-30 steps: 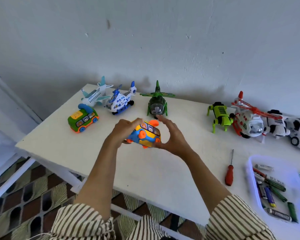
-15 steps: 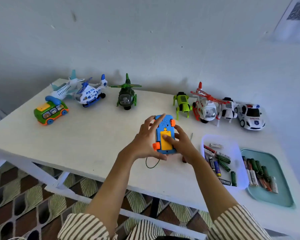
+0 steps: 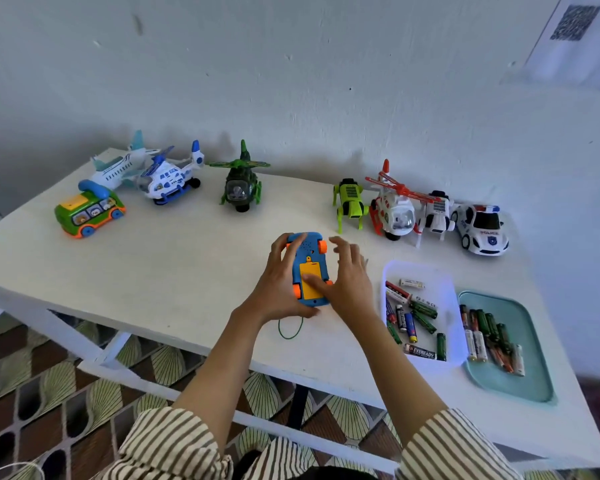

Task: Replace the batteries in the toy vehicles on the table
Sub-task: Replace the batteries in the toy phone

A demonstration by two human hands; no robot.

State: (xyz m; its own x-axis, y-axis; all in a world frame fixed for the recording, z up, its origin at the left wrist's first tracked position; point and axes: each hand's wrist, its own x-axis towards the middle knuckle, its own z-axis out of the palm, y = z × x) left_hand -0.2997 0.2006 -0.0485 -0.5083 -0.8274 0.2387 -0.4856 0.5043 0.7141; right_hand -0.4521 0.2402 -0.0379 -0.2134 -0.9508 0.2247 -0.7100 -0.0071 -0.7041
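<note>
Left hand (image 3: 277, 289) grips the bus (image 3: 305, 242) near the table's (image 3: 174, 271) front edge; splayed right hand (image 3: 347, 282) pushing its cover (image 3: 310, 271) could skid it off

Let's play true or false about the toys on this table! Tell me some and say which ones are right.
1. The blue toy car lies upside down, its yellow cover facing up. True.
2. The left hand holds a screwdriver. False: it grips the blue toy car's side.
3. The police car stands at the right end of the toy row. True.
4. Both trays are empty. False: the white tray and the teal tray both hold batteries.
5. The right hand touches the yellow cover with its thumb. True.
</note>
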